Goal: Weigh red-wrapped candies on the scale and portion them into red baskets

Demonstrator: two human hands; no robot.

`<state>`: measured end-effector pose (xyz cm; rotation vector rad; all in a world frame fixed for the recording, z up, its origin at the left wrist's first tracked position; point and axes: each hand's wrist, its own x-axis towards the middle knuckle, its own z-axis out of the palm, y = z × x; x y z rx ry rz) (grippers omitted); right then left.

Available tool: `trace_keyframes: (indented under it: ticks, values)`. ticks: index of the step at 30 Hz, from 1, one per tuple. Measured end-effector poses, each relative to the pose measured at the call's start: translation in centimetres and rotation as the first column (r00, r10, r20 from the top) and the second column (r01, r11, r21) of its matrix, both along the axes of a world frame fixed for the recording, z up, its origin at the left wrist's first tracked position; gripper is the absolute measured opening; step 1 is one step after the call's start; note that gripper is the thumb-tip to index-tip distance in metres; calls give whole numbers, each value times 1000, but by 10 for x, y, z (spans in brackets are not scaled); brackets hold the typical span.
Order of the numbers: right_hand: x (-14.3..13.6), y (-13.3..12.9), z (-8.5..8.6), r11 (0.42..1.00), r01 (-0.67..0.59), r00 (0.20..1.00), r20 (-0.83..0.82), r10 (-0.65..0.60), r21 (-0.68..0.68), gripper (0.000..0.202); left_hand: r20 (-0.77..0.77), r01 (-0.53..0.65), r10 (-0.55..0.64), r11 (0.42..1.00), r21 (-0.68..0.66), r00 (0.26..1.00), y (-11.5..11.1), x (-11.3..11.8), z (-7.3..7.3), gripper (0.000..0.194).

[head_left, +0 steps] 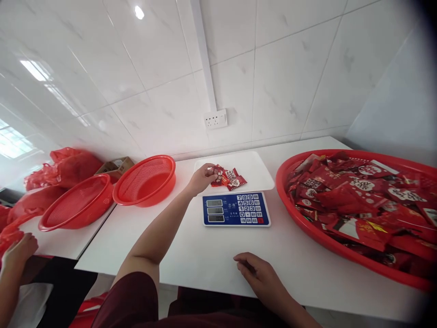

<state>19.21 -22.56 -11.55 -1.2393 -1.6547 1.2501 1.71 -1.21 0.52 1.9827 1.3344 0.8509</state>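
Note:
My left hand [202,179] reaches over the white weighing pan [254,161] of a digital scale. Its fingers are closed on a small red snack packet [217,176], at the left end of a little pile. More red packets with white lettering [236,182] lie on the pan beside my fingertips. In front of the pan is the scale's blue keypad and display panel [235,209]; its digits are too faint to read. My right hand [260,278] rests near the table's front edge, loosely curved, thumb and forefinger apart, with nothing in it.
A big red basket [285,200] heaped with red packets stands on the right. To the left are an empty red basket [145,182], another red basket [77,205], a cardboard box [116,167] and red bags [73,166]. Another person's hand [22,248] touches a red bag at far left.

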Motion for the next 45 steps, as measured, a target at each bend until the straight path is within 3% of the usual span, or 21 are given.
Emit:
trace_keyframes:
  ticks: [5,9,13,17,21,34,40,45]
  values:
    - [0,0,-1,1000,4,1000,27,-4,1,23,-110,-110,143,959,262,984,-12,-9,-11,36]
    - [1,0,-5,1000,2,999,45,-2,12,24,-192,-121,275,813,569,942,-43,-27,-23,35]
    - [1,0,-5,1000,-6,996,90,6,1,25,-99,-181,331,716,674,939,-91,-43,-46,24]
    - [0,2,-4,1000,-13,993,121,16,-24,25,-93,-192,307,775,603,947,-129,-52,-71,20]
    - [-1,3,-5,999,-9,989,150,16,-49,26,-128,-175,265,861,477,956,-143,-56,-85,19]
    - [-5,5,-7,998,53,979,200,-43,-45,25,-172,-86,181,888,453,968,-125,-61,-90,22]
    - [-6,7,-9,998,56,985,165,-55,-2,26,-213,-28,158,859,512,964,-96,-52,-68,24]
    - [-5,7,-10,998,52,990,134,-54,17,26,-274,38,109,876,481,956,-61,-32,-45,29]
